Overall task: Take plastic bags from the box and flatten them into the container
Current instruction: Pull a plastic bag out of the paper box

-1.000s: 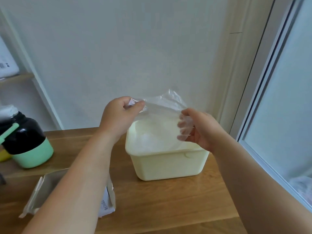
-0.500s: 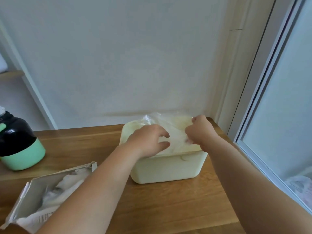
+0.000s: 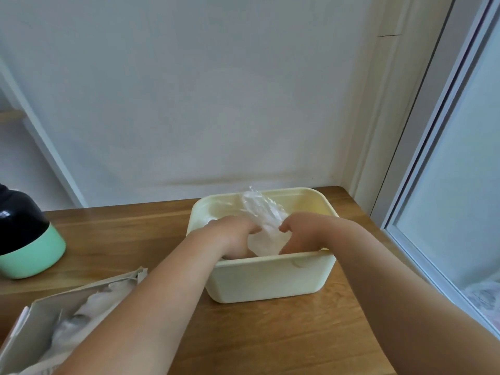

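Wooden table (image 3: 130,239), container (image 3: 270,280), box (image 3: 40,328), jar (image 3: 24,239)

1 head-worn view looks forward and down, close over both forearms. The left grip (image 3: 235,236) and right grip (image 3: 303,236) sit mid-frame, with the bench (image 3: 270,334) nearer than them, the wall (image 3: 216,104) beyond them, and the window (image 3: 460,185) right of the right grip.

Bag (image 3: 266,234) in the container (image 3: 270,277)
Crumpled and clear, it sits between the fingers (image 3: 288,229) inside the open cream tub; the opened box (image 3: 35,320) lies well left.

Left grip (image 3: 232,236) and right grip (image 3: 305,234) are bare, as are 2 smooth forearms (image 3: 151,307).
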A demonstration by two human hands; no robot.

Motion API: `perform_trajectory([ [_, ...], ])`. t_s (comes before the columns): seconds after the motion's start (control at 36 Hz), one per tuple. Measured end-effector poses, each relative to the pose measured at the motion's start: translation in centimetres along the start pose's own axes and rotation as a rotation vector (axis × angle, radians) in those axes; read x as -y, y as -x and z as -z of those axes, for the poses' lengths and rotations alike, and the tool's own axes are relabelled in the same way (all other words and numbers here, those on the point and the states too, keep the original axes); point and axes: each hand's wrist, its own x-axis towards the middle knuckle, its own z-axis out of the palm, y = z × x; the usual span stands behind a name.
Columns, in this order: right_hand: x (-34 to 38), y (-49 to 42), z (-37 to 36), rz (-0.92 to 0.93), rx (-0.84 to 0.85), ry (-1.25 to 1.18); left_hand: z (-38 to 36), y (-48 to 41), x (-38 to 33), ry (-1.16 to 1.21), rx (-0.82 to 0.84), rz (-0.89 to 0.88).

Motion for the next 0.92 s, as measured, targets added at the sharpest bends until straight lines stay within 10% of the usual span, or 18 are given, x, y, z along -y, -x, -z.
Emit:
perform_trajectory([
  [0.22,-0.6,-1.0,-0.4,-0.06,-0.034,0.001,0.2,0.2,0.4,0.137,-0.042,-0.004],
  [0.64,1.4,4.0,-0.4,0.151,-0.742,-0.257,1.8,5.6,2.4,0.415,-0.615,0.038],
  [0.92,7.9,6.4,-3.3,0.389,-0.802,-0.431,-0.4,12.5,5.5,0.494,-0.656,0.054],
])
